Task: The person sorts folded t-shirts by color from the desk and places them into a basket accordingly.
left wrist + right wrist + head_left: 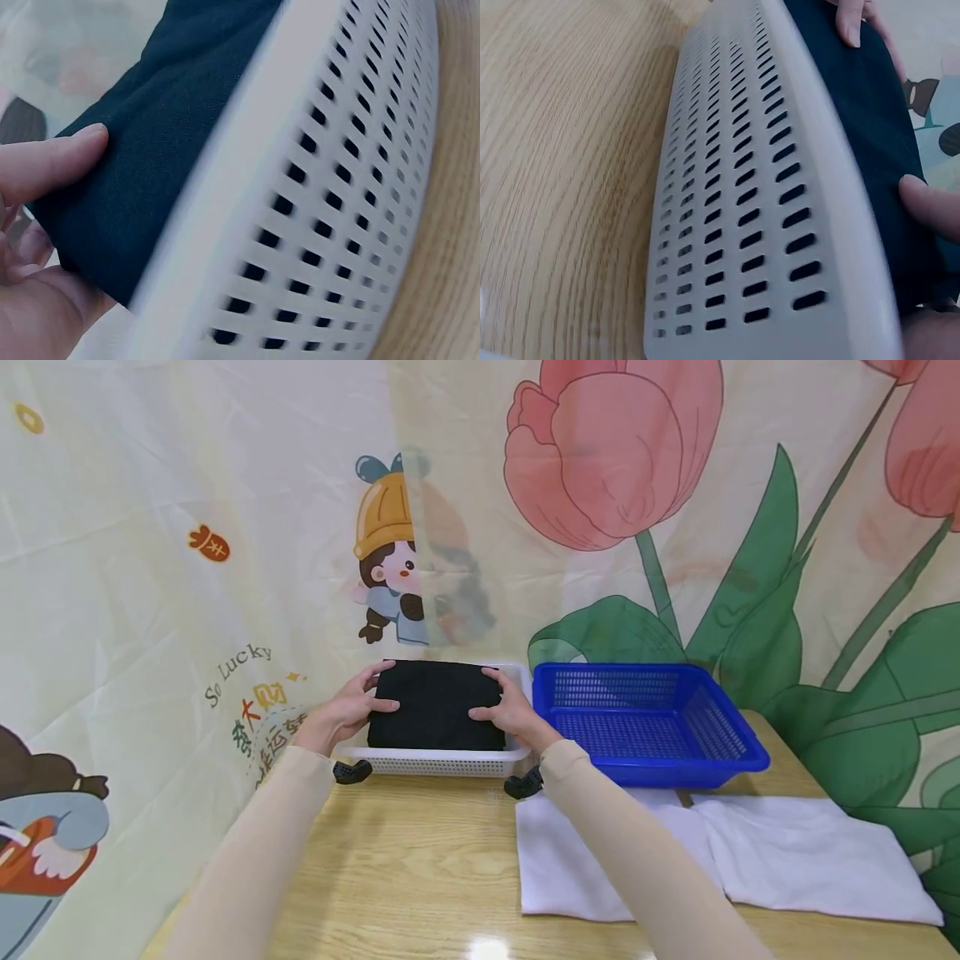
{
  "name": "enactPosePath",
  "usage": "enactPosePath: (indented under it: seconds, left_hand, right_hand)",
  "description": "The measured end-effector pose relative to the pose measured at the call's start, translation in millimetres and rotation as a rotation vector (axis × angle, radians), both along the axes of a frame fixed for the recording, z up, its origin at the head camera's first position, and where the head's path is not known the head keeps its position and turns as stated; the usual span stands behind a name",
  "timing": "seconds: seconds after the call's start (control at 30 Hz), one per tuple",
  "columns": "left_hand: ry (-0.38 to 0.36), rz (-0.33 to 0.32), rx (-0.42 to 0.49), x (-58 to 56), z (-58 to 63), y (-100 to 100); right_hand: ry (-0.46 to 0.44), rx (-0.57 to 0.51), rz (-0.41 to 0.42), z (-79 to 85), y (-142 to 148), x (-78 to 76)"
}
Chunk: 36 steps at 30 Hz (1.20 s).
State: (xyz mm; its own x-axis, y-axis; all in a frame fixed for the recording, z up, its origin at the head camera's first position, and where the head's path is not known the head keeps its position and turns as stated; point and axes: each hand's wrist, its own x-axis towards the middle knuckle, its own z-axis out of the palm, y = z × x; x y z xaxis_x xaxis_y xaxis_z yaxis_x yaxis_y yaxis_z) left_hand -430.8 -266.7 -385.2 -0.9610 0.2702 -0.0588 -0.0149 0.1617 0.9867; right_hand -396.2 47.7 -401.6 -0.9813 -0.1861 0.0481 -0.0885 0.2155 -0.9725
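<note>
A folded black cloth (438, 706) lies in the white perforated basket (442, 766), its near edge right at the front rim. My left hand (347, 708) grips the cloth's left side. In the left wrist view, that thumb (67, 159) lies over the dark fabric (161, 142) while other fingers reach beneath its corner. On the opposite side, my right hand (517, 708) holds the cloth's right edge, with the thumb over the top. The right wrist view shows this thumb (934, 206) on the cloth, past the basket's rim; the rest of the hand is mostly cut off there.
Right of the white basket stands a blue plastic basket (652, 772). Two folded white cloths, one on the left (562, 868) and one on the right (817, 860), lie in front of it on the wooden table (405, 860). A printed curtain (300, 485) hangs behind.
</note>
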Motion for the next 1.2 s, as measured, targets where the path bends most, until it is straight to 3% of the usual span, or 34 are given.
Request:
enactPosePath:
  seconds: [0.23, 0.6, 0.9, 1.2]
  left_hand:
    - [-0.03, 0.046, -0.006, -10.0, -17.9, -4.4]
    - [0.02, 0.072, -0.075, -20.9, -31.5, 6.6]
    - [0.006, 0.084, -0.128, -23.2, -38.9, 7.9]
    - [-0.019, 0.049, -0.22, -20.3, -43.1, 11.0]
  right_hand:
    - [-0.034, -0.026, -0.037, -7.6, -13.5, -7.3]
    - [-0.073, 0.019, -0.138, -21.7, -21.1, -13.2]
    - [-0.061, 0.102, -0.127, -28.3, -22.3, -18.5]
    - [-0.13, 0.25, -0.101, -30.9, -22.2, -21.0]
